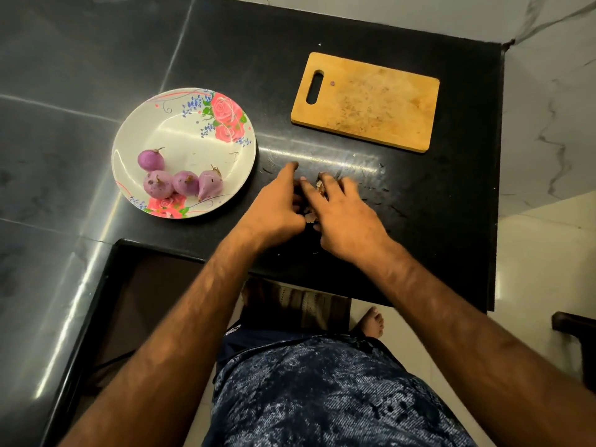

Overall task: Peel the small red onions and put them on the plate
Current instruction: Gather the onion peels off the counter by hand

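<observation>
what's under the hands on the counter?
Pale peel scraps show between the left hand and right hand. Whatever else lies beneath is covered by the hands themselves.

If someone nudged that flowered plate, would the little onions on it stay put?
Probably not: the four onions are rounded and lie loose on the plate, so they would likely roll. Their surfaces look smooth and shiny, so perhaps slippery to pinch. The plate's raised rim should probably keep them in.
</observation>
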